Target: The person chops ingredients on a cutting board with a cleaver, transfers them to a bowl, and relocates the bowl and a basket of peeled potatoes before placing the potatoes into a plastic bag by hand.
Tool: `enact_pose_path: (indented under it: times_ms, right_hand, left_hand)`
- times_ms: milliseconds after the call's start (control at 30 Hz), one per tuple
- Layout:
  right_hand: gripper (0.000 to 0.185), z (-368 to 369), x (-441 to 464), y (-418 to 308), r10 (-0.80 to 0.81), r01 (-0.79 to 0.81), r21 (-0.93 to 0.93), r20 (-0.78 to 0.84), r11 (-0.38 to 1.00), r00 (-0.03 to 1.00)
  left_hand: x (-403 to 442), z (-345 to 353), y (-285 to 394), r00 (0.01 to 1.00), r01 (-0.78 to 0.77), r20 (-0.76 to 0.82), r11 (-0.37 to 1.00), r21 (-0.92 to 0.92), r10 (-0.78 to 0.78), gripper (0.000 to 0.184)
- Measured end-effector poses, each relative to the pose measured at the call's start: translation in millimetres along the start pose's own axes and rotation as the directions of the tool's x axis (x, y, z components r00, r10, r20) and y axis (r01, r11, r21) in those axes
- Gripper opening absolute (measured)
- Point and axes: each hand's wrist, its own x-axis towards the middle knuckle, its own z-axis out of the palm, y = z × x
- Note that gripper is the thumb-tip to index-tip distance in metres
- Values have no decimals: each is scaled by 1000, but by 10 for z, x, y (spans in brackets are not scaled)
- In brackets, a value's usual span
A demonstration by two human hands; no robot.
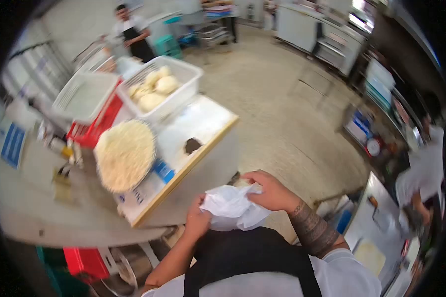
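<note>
In front of my black apron, a thin, crumpled white bag [233,205] hangs between both hands. My left hand [197,217] pinches its left edge. At the right upper edge, my right hand [268,192] grips the bag with bent fingers. Something small and pale lies by the right fingertips, too blurred to name. What the bag holds, if anything, is hidden. Beyond the left hand stands a white table [195,121] with a wooden edge, bearing a round tray of pale crumbs [125,156].
A white crate [183,81] of pale dough-like lumps stands on the table beside a red crate [91,128]. At right is a metal worktop [364,218] with a person [421,163] beside it. Another person [134,34] stands far left. A scale [373,146] sits at right.
</note>
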Motion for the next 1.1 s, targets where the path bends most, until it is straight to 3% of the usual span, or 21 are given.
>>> enact_pose_path:
  times_ms: [67,100,167,233,300,433,500,533,633,733,833,967,1067,1100]
  right_hand:
    - [77,-20,-88,174,-5,8,347,-11,938,1000]
    - [90,-11,-159,203,-11,30,509,-39,861,999]
    - [114,48,-267,23,-32,56,380,-71,923,997]
    - [97,489,-313,162,16,26,139,-289,990,957]
    - [67,779,-306,231,170,-141,112,-324,984,931]
    - [38,816,-472,52,479,-476,158,-543,865,690]
    - [33,722,-660,-27,570,-638,129,-605,759,556]
    - [31,752,-747,24,541,-642,118,-664,757,516]
    - [27,874,-1004,147,494,-669,112,-765,735,414]
    - [26,1002,-1125,133,530,-693,160,-768,703,361]
    - [32,1123,-1074,89,576,-742,164,-742,650,342]
    - [42,1249,-962,-12,573,-731,156,-735,664,364]
    - [46,1319,-907,-45,577,-731,144,-720,667,385]
    - [47,1340,-895,-50,582,-734,140,-713,664,391]
  left_hand:
    - [243,148,260,994,112,29,969,-219,-108,32]
    - [373,184,229,992,121,60,962,-244,-110,32]
    - [699,255,151,983,148,151,947,-286,-107,31]
    - [763,391,445,912,119,403,990,-78,-78,29]
    - [817,478,585,814,1,581,999,36,-22,27]
    - [911,479,725,708,-215,698,975,65,110,25]
    - [1138,323,693,671,-288,734,949,129,104,24]
    - [1226,252,679,669,-339,738,920,198,87,22]
    - [1319,147,583,615,-264,775,964,31,144,20]
    - [1137,134,566,597,-242,792,970,21,131,15]
    - [1137,17,434,510,-208,859,961,181,-51,19]
    - [1089,-126,163,364,-12,927,996,-92,90,21]
    - [885,-217,126,497,329,866,911,-248,56,27]
    - [795,-218,182,535,345,844,899,-270,49,32]
